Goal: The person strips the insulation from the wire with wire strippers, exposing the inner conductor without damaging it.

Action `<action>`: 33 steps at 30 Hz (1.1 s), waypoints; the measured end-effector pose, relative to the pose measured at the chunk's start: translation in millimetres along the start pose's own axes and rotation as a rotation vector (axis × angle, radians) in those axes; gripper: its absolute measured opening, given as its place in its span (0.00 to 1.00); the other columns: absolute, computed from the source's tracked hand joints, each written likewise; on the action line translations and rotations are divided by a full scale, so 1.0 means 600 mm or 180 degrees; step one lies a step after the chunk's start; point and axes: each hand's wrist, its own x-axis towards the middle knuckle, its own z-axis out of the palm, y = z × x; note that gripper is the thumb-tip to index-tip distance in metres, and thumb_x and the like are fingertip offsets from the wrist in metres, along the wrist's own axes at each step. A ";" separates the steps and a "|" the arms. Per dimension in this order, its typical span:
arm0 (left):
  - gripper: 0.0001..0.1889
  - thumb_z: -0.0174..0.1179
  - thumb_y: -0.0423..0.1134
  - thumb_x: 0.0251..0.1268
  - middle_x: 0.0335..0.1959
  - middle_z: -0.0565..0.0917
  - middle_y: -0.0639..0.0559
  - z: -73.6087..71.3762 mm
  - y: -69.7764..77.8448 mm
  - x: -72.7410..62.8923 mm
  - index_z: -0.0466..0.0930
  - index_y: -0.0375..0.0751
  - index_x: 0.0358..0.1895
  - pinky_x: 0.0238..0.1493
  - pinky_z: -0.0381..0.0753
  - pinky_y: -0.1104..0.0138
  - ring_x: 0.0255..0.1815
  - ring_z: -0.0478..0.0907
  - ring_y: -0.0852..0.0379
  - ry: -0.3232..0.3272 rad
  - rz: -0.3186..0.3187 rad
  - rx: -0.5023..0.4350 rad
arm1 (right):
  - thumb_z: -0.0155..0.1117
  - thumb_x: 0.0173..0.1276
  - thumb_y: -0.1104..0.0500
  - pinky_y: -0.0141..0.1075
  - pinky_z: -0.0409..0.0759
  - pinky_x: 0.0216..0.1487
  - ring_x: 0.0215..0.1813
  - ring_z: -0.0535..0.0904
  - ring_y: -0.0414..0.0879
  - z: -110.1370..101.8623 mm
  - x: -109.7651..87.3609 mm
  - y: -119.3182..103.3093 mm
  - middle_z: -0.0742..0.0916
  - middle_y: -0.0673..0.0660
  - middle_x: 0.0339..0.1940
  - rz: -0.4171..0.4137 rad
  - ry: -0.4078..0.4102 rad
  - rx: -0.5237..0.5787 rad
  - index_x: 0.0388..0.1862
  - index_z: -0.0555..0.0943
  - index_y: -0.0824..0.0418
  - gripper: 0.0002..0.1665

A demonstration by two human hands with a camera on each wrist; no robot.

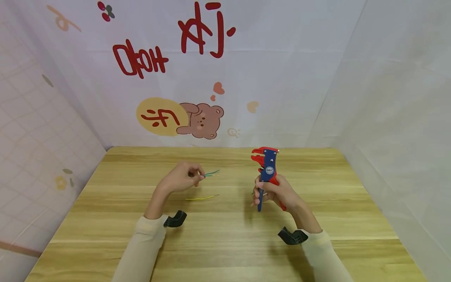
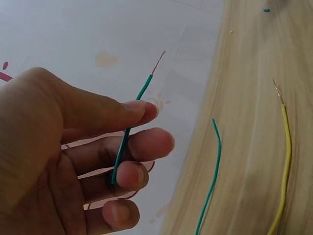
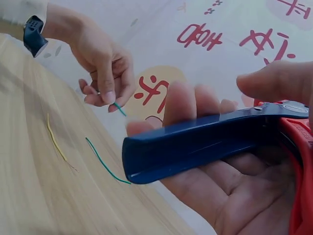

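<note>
My left hand (image 1: 181, 178) pinches a short green wire (image 2: 144, 88) between thumb and index finger, above the table. Bare copper strands stick out of its upper end, and its lower end lies against the other fingers in the left wrist view. With my right hand (image 1: 282, 192) I grip a red and blue wire stripper (image 1: 269, 164) upright by its handles. The red jaws at its top stand apart and point left, with no wire between them. A second green wire (image 2: 215, 166) lies on the table beyond the left hand. Nearer to me lies a yellow wire (image 2: 286, 152) with one bare copper end.
Tiny scraps of green insulation (image 2: 266, 10) and yellow insulation (image 2: 232, 32) lie on the wooden table (image 1: 225, 243). A white printed cloth (image 1: 275, 70) hangs behind the table, and pale cloth walls (image 1: 394, 117) flank it. Each wrist wears a black camera mount (image 1: 176, 219).
</note>
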 end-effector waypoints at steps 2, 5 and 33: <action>0.05 0.59 0.33 0.73 0.25 0.84 0.37 0.003 -0.004 0.003 0.85 0.43 0.41 0.23 0.63 0.69 0.19 0.65 0.59 -0.0011 -0.0014 -0.0010 | 0.44 0.81 0.68 0.58 0.87 0.46 0.35 0.90 0.51 -0.002 -0.002 -0.001 0.86 0.59 0.33 -0.0086 -0.0094 0.0127 0.46 0.71 0.70 0.07; 0.05 0.59 0.34 0.73 0.26 0.85 0.36 0.007 -0.008 0.008 0.85 0.41 0.42 0.24 0.65 0.69 0.20 0.67 0.59 -0.0012 -0.0016 -0.0007 | 0.41 0.80 0.69 0.59 0.86 0.46 0.36 0.91 0.52 -0.006 -0.004 -0.003 0.86 0.59 0.34 -0.0179 -0.0141 0.0190 0.47 0.70 0.71 0.08; 0.09 0.58 0.26 0.65 0.30 0.86 0.51 0.037 -0.046 0.020 0.87 0.39 0.36 0.31 0.70 0.67 0.27 0.71 0.59 0.0058 -0.0250 0.0260 | 0.43 0.80 0.69 0.53 0.88 0.43 0.35 0.91 0.52 -0.019 -0.009 -0.014 0.86 0.58 0.32 -0.0189 0.0203 0.0047 0.45 0.71 0.69 0.07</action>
